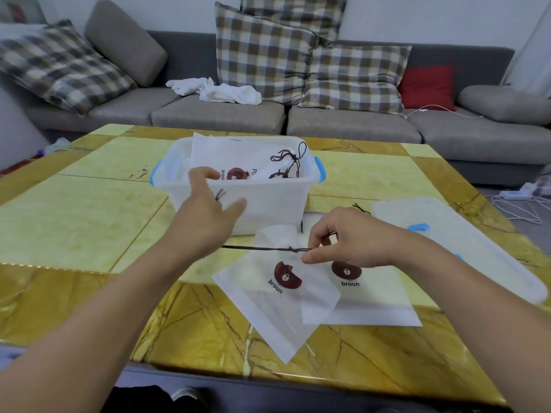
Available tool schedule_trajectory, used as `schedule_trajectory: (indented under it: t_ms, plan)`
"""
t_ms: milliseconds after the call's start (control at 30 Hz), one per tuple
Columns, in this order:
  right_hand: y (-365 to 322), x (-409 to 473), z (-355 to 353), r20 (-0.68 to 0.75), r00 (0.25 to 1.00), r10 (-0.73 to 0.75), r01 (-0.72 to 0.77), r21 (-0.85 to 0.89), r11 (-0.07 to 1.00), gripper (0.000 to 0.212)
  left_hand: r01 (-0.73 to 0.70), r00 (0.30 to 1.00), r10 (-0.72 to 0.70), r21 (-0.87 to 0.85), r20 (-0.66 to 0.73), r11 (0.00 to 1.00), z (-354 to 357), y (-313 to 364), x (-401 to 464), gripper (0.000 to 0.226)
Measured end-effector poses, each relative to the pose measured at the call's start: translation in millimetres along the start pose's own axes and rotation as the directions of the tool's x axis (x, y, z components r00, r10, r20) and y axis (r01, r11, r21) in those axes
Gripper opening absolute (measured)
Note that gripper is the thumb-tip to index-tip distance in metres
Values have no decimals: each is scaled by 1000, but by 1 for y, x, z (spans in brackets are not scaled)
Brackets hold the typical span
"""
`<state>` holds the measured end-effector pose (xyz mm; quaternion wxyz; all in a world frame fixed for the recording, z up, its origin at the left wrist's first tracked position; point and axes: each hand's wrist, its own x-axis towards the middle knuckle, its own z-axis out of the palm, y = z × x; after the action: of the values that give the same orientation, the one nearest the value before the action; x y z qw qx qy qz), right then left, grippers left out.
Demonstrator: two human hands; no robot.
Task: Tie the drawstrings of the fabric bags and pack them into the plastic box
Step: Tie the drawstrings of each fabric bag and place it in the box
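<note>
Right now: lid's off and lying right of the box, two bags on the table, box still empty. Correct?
Not quite. The head view shows the plastic box already holds tied fabric bags. The rest holds: the lid lies to its right, and two bags are on the table.

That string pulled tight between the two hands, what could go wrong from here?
The left hand holds the string only by its end, which pokes out between the fingers, so it might slip free and slacken the knot. The bag overlaps a second bag, so lifting one may drag the other.
</note>
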<state>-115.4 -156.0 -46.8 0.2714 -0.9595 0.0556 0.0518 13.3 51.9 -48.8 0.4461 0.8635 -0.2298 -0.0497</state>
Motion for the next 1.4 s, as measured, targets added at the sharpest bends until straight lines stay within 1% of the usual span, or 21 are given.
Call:
schedule_trajectory:
  t_ms: [67, 100, 167, 233, 300, 400, 467, 533, 600, 667, 733, 767, 833, 933, 1033, 1133, 1200, 1267, 1300, 1367, 1400]
  plan:
    - [4, 1, 3, 50, 999, 13, -13, -7, 1000, 19, -188, 981, 167, 279, 95, 942, 1, 3, -7, 37]
    - [5, 1, 3, 80, 997, 16, -16, -6, 1000, 20, -252, 966, 210, 363, 152, 897, 2, 4, -9, 41]
    - [7, 2, 5, 113, 994, 2, -5, 26, 1000, 21, -340, 929, 216, 461, 300, 820, 3, 4, -9, 59]
    - [7, 0, 5, 119, 993, -13, 3, 78, 997, 24, -396, 875, 184, 444, 447, 803, 6, 1, -8, 62]
    - [7, -1, 5, 141, 990, 5, -26, 147, 989, 28, -395, 835, 159, 371, 527, 841, 7, -2, -6, 57]
    - [14, -1, 5, 193, 979, 62, -105, 218, 970, 35, -361, 834, 162, 300, 528, 883, 4, -4, -5, 38]
    - [17, -1, 8, 255, 964, 71, -142, 274, 951, 38, -361, 840, 171, 295, 514, 885, 3, -2, -6, 30]
    - [14, -1, 11, 298, 952, 66, -160, 303, 939, 37, -394, 823, 161, 342, 545, 853, 3, -1, -7, 27]
    - [11, 1, 13, 305, 950, 71, -172, 321, 931, 37, -422, 791, 137, 370, 597, 828, 5, -1, -8, 31]
    - [10, 2, 14, 299, 951, 83, -178, 308, 935, 37, -414, 764, 139, 313, 630, 855, 5, -1, -9, 35]
    - [12, 3, 15, 261, 959, 106, -178, 271, 946, 40, -372, 765, 192, 179, 614, 911, 8, 0, -13, 32]
    - [12, 4, 17, 225, 967, 117, -174, 252, 952, 40, -366, 781, 234, 121, 580, 923, 10, 0, -14, 29]
    - [10, 4, 19, 151, 981, 119, -151, 225, 962, 38, -388, 808, 314, 49, 499, 920, 14, 3, -18, 26]
    - [7, 7, 21, 29, 994, 107, -110, 164, 980, 37, -396, 809, 377, -56, 451, 917, 16, 8, -22, 27]
    - [5, 8, 20, -33, 994, 102, -96, 156, 983, 38, -461, 806, 445, -59, 391, 885, 14, 10, -19, 22]
    - [0, 8, 19, -48, 996, 80, -70, 187, 980, 39, -545, 790, 532, -48, 306, 837, 14, 11, -17, 27]
    - [-4, 9, 20, -80, 995, 56, -40, 188, 981, 41, -571, 770, 561, -64, 306, 819, 14, 14, -18, 28]
    - [-7, 11, 22, -86, 995, 53, -30, 245, 969, 40, -560, 740, 563, -126, 367, 819, 14, 14, -20, 28]
    - [-8, 11, 21, -82, 995, 57, -31, 286, 958, 38, -539, 739, 550, -149, 388, 829, 14, 14, -21, 27]
    - [-11, 10, 18, -102, 993, 63, -27, 319, 948, 35, -487, 775, 518, -180, 363, 855, 14, 14, -22, 28]
    - [-13, 10, 14, -137, 989, 54, -9, 311, 951, 33, -483, 797, 517, -186, 312, 856, 15, 14, -21, 28]
